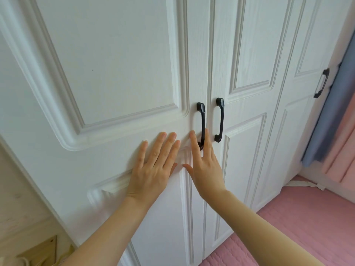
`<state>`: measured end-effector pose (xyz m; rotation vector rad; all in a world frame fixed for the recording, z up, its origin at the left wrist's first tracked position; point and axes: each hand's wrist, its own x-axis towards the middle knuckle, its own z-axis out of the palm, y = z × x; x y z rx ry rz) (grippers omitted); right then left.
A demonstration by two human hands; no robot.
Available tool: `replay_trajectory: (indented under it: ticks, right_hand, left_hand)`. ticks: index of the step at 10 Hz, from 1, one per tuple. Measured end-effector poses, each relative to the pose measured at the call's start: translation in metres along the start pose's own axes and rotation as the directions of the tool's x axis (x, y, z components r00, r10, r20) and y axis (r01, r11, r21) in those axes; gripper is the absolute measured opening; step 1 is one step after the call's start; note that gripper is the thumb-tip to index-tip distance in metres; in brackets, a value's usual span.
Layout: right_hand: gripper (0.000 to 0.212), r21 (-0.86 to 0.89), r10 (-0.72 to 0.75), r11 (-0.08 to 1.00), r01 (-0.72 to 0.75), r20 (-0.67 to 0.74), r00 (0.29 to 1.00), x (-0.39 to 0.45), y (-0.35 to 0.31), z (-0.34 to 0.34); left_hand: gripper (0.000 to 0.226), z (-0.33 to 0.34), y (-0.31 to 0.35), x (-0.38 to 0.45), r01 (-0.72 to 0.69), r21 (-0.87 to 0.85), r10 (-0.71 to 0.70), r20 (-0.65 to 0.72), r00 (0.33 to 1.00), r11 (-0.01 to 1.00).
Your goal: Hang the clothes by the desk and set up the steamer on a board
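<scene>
A person stands close to a white wardrobe (pixel 115 73) with panelled doors, both arms stretched forward. The left hand (pixel 153 166) lies flat on the left door (pixel 96 169), fingers straight and spread, palm against the moulding between the upper and lower panels, grasping nothing. The right hand (pixel 205 164) is just beside it, fingers straight and released too; its fingers pass on either side of the lower end of the black handle (pixel 201 123) on that door, the index finger left of the bar and another finger showing right of it, but they are not curled round it. A second black handle (pixel 220 120) sits on the neighbouring door (pixel 249 131), just across the seam, untouched. A third handle (pixel 321 83) shows on a door further right. Beyond that hang a blue curtain (pixel 330 116) and a pink curtain (pixel 343 150). A pink quilted bed cover (pixel 288 227) lies at lower right. The doors are shut, and neither clothes nor steamer can be seen
</scene>
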<state>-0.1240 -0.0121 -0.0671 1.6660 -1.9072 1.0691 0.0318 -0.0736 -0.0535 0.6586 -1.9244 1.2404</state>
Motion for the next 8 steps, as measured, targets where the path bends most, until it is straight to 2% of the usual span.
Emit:
replay_trajectory:
  ticks: [2,4,6,8]
  right_hand:
    - [0.104,0.022,0.003,1.000,-0.003,0.004,1.000,0.002,-0.002,0.002]
    - [0.109,-0.013,0.027,1.000,-0.027,0.018,0.999,0.001,-0.009,-0.003]
    - [0.104,-0.012,0.106,0.994,-0.106,0.186,0.977,-0.009,-0.018,-0.030]
    - [0.092,-0.135,0.188,0.979,-0.150,0.333,0.924,-0.035,-0.042,-0.057]
  left_hand:
    - [0.059,0.003,0.002,0.000,0.012,0.002,-0.012,0.004,1.000,1.000]
    - [0.061,-0.004,0.002,0.003,0.013,-0.006,-0.012,0.087,0.996,1.000]
    - [0.058,-0.025,-0.013,0.002,-0.064,-0.077,0.080,0.224,0.971,0.995]
    - [0.054,-0.055,-0.032,-0.030,-0.087,-0.089,0.113,0.359,0.927,0.992]
